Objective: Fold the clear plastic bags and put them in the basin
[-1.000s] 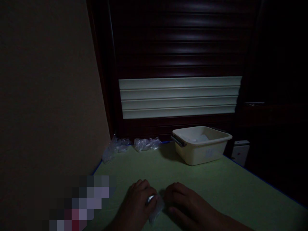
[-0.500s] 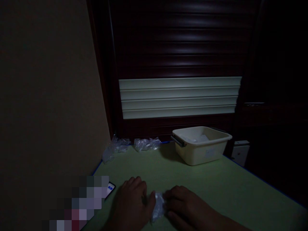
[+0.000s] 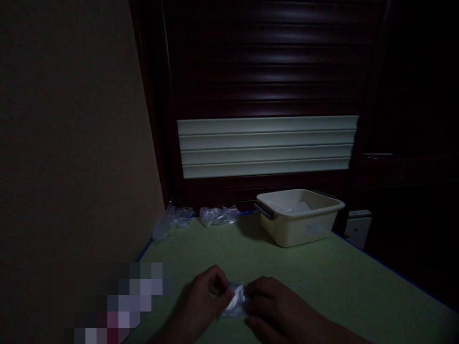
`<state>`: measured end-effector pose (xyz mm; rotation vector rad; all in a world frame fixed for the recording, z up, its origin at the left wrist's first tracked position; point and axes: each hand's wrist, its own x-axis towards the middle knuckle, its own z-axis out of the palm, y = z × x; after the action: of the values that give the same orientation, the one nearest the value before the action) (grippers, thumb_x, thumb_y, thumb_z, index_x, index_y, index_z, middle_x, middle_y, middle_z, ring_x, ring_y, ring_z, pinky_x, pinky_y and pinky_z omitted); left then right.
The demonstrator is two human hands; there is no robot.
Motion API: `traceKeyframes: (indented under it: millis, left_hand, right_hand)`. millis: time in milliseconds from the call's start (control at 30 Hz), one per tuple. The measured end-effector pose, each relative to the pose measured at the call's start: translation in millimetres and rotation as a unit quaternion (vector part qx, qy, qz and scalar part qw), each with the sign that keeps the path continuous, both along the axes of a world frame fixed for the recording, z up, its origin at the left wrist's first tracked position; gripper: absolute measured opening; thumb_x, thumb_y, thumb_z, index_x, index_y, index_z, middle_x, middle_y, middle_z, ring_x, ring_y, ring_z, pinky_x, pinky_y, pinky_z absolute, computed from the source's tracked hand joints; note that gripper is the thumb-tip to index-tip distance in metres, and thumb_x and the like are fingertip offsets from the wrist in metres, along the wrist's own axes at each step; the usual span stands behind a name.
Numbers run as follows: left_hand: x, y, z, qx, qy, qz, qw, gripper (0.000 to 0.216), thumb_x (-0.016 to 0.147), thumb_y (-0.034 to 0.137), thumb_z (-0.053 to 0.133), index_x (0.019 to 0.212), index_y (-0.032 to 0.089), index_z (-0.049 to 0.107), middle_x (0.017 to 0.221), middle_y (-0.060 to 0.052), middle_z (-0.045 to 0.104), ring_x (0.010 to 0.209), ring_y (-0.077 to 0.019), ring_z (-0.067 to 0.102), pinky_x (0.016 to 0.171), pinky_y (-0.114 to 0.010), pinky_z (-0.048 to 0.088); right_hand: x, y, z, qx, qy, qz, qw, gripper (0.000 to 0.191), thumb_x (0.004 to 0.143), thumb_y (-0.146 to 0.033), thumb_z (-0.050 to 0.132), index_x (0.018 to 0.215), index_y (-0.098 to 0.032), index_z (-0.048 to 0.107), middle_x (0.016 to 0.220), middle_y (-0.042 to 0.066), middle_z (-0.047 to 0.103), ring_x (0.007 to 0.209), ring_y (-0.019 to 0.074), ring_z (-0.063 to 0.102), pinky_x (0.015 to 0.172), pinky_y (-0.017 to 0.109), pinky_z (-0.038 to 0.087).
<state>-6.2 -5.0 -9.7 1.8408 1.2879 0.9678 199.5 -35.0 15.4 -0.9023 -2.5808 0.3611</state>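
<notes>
A small clear plastic bag [image 3: 237, 302], crinkled and shiny, lies on the green tabletop between my two hands. My left hand [image 3: 210, 291] is closed, with thumb and index finger pinched together at the bag's left edge. From the other side, my right hand [image 3: 274, 303] has its fingers bent over the bag's right edge and presses it against the table. What the bag contains, if anything, is too dark to make out.
A cream plastic basin [image 3: 301, 224] with dark handles stands at the back right, with clear plastic inside. Crumpled clear plastic bags [image 3: 218, 216] lie along the back edge. A wall [image 3: 82, 143] borders the table's left side, near a pixelated patch.
My left hand has gone from lying spread beside the bag to a pinch at its edge. The bag has shifted slightly and looks flatter. My right hand stays put.
</notes>
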Motion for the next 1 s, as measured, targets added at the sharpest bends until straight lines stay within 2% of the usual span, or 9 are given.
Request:
traceKeyframes:
  millis: [133,267,367,467,600,733,867,1000]
  left_hand:
    - [1,2,2.8,-0.059,-0.119,-0.029,0.991,0.021,0.062,0.014,0.063,0.075,0.019,0.047,0.068,0.003,0.058,0.063,-0.0138,0.057,0.057,-0.022,0.042]
    - [5,-1,5.2,-0.058,-0.129,-0.05,0.989,0.024,0.057,0.006,0.061,0.075,0.018,0.049,0.07,0.003,0.057,0.063,-0.0118,0.055,0.056,-0.02,0.041]
    - [7,-6,6.4,-0.056,-0.109,-0.078,0.989,0.024,0.059,0.003,0.058,0.077,0.017,0.051,0.072,0.002,0.057,0.065,-0.0118,0.054,0.059,-0.021,0.042]
    - [7,-11,7.6,-0.048,-0.093,-0.111,0.988,0.023,0.062,0.004,0.057,0.082,0.016,0.055,0.075,0.001,0.058,0.07,-0.0136,0.056,0.067,-0.024,0.044]
    - [7,-14,10.6,-0.001,-0.062,-0.157,0.986,0.013,0.068,0.012,0.059,0.081,0.015,0.061,0.078,-0.002,0.057,0.073,-0.0157,0.056,0.069,-0.026,0.045]
    - [5,-16,14.9,0.016,-0.06,-0.193,0.979,0.01,0.066,0.017,0.062,0.075,0.015,0.058,0.08,-0.002,0.056,0.07,-0.0156,0.055,0.065,-0.025,0.043]
    - [4,-18,17.4,-0.026,-0.025,-0.166,0.985,0.011,0.068,0.021,0.062,0.074,0.015,0.055,0.074,-0.001,0.055,0.071,-0.0168,0.053,0.067,-0.027,0.042]
    - [5,-17,14.4,-0.049,-0.015,-0.133,0.99,0.008,0.071,0.022,0.059,0.071,0.016,0.053,0.068,0.0,0.054,0.068,-0.016,0.052,0.065,-0.026,0.04]
  right_hand:
    - [2,-1,0.1,-0.053,0.075,-0.021,0.996,0.021,0.084,-0.021,0.051,0.1,-0.013,0.06,0.1,0.013,0.061,0.09,0.0215,0.057,0.081,0.033,0.046]
    - [5,3,-3.8,-0.108,0.173,-0.053,0.978,0.038,0.082,-0.025,0.055,0.118,-0.014,0.049,0.107,0.012,0.059,0.092,0.0206,0.058,0.08,0.032,0.047]
    - [5,7,-7.1,-0.135,0.187,-0.049,0.972,0.029,0.082,-0.029,0.055,0.107,-0.015,0.058,0.098,0.011,0.064,0.086,0.0207,0.06,0.075,0.031,0.048]
    - [4,9,-8.5,-0.128,0.167,-0.036,0.977,0.021,0.084,-0.028,0.052,0.091,-0.014,0.066,0.087,0.01,0.067,0.079,0.0198,0.062,0.069,0.029,0.047]
    - [2,10,-10.8,-0.143,0.18,-0.044,0.972,0.021,0.084,-0.029,0.054,0.084,-0.013,0.068,0.08,0.008,0.068,0.071,0.0178,0.061,0.064,0.027,0.046]
    - [2,12,-15.9,-0.2,0.242,-0.032,0.949,0.024,0.083,-0.034,0.056,0.08,-0.012,0.067,0.073,0.006,0.065,0.065,0.0152,0.056,0.059,0.025,0.043]
    - [1,14,-18.4,-0.259,0.281,-0.037,0.923,0.026,0.078,-0.037,0.06,0.071,-0.012,0.063,0.064,0.001,0.056,0.06,0.0126,0.047,0.056,0.024,0.039]
    - [0,14,-17.6,-0.276,0.289,-0.037,0.916,0.024,0.076,-0.034,0.061,0.066,-0.013,0.059,0.062,-0.001,0.051,0.059,0.0113,0.042,0.056,0.024,0.035]
